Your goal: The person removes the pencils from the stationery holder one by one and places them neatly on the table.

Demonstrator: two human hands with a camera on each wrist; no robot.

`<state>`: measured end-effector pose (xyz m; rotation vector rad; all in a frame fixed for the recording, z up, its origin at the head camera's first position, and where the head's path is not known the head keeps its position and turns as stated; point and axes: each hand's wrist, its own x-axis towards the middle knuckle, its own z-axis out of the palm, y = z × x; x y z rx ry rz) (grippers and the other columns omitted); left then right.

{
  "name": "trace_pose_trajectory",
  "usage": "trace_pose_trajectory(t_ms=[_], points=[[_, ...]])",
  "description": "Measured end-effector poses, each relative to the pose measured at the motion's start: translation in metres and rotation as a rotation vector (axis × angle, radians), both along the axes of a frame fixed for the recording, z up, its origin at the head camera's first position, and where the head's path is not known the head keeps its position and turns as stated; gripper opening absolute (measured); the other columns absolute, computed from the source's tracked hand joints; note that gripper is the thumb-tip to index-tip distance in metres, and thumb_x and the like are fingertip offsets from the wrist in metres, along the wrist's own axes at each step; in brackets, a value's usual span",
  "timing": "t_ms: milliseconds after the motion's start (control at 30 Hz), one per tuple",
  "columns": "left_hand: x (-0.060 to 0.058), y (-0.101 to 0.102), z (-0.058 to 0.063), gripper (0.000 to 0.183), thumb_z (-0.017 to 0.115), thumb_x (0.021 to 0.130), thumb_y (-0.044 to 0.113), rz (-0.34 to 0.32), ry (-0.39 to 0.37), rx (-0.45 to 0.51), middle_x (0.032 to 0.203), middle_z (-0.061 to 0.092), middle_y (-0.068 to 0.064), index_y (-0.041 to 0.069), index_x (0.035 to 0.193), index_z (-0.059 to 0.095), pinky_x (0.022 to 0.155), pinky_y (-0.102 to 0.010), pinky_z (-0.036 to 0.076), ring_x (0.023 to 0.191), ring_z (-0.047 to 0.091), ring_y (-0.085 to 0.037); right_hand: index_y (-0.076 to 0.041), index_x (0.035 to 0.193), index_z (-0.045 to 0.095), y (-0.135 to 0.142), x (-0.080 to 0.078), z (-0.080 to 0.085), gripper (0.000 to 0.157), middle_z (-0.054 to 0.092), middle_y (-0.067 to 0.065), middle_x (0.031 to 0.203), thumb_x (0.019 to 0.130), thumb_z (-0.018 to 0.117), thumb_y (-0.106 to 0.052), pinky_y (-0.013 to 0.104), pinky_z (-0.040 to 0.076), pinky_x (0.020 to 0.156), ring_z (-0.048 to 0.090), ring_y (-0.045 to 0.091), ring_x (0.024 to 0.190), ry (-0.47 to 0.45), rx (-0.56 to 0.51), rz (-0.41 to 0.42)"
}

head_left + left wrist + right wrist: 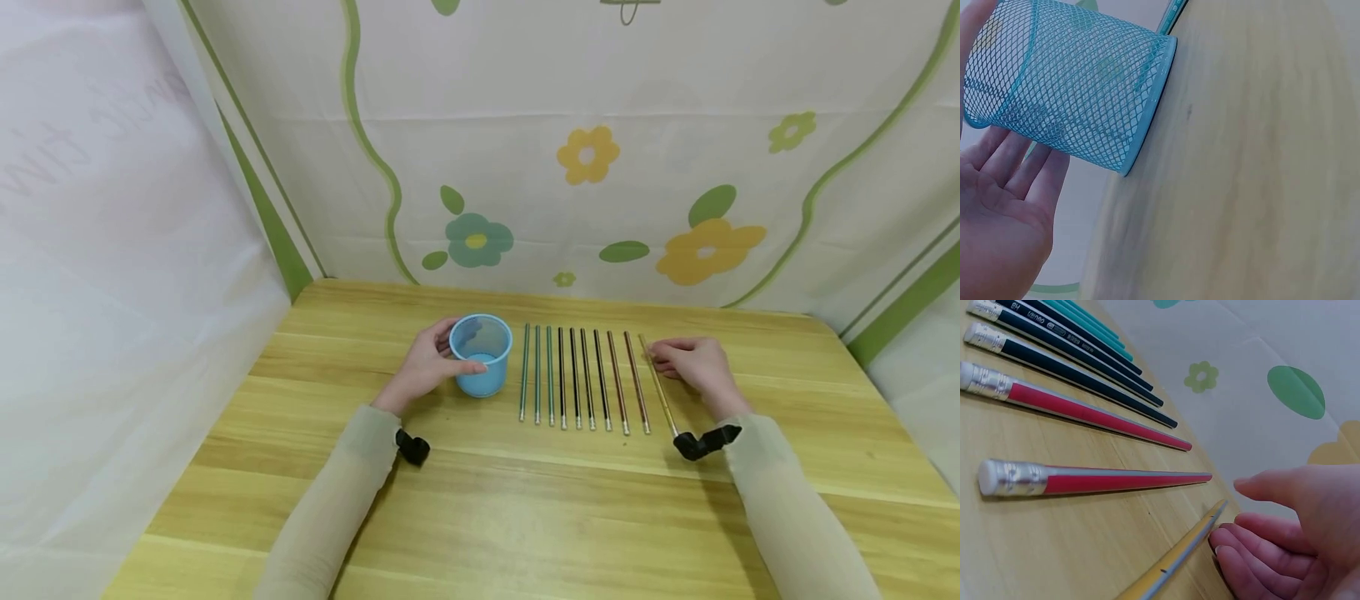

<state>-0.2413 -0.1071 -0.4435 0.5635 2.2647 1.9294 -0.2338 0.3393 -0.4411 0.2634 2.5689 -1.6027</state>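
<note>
A light-blue mesh pen cup (482, 379) stands upright on the wooden table. My left hand (427, 364) holds it from the left, thumb across the front and fingers behind. In the left wrist view the fingers (1041, 169) lie along the mesh (1072, 81). My right hand (693, 364) is at the right end of a row of pencils, beside the far end of a yellow pencil (658, 387). In the right wrist view its fingertips rest right by the tip of that pencil (1179, 553), with the thumb (1266, 487) spread apart from them.
Left of the yellow pencil lie two red pencils (636, 383), several black pencils (586, 379) and several green pencils (537, 375), eraser ends toward me. A flower-print curtain (525, 150) hangs behind the table (480, 517). Each wrist wears a black camera mount (412, 447).
</note>
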Motion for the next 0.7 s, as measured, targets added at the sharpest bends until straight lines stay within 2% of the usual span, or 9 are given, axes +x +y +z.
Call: trace_pose_trajectory(t_ms=[167,367,567,700], points=[[-0.002,-0.001,-0.001,0.075,0.092,0.077,0.012,-0.014,0.026,-0.015,0.136,0.058,-0.021,0.004,0.141,0.054,0.106,-0.047,0.045,0.123,0.057,-0.035,0.01,0.135,0.058,0.003,0.004,0.002,0.063,0.064,0.027,0.125,0.1,0.065,-0.042,0.03,0.058,0.082,0.072,0.017,0.094,0.032,-0.02,-0.003],[-0.002,-0.004,0.0,0.081,0.092,0.077,0.013,-0.012,0.063,-0.046,0.137,0.059,-0.016,0.01,0.146,0.051,0.105,-0.045,0.046,0.124,0.058,-0.033,0.009,0.139,0.055,0.008,0.007,0.005,0.07,0.061,0.03,0.13,0.098,0.065,-0.047,0.03,0.057,0.084,0.071,0.023,0.099,0.071,-0.041,-0.025],[-0.002,-0.006,0.004,0.091,0.091,0.076,0.003,-0.023,0.071,-0.034,0.141,0.056,-0.015,0.015,0.153,0.044,0.105,-0.043,0.046,0.127,0.056,-0.033,0.004,0.143,0.053,0.017,0.01,0.012,0.076,0.059,0.026,0.134,0.097,0.063,-0.055,0.029,0.057,0.085,0.068,0.027,0.107,0.081,0.012,-0.038],[-0.003,-0.008,0.003,0.094,0.091,0.075,0.002,-0.016,0.062,-0.044,0.142,0.056,-0.015,0.017,0.155,0.043,0.106,-0.04,0.046,0.127,0.056,-0.032,-0.002,0.146,0.054,0.022,0.012,0.017,0.078,0.06,0.02,0.136,0.095,0.061,-0.061,0.027,0.056,0.086,0.065,0.027,0.113,0.091,0.073,-0.044]])
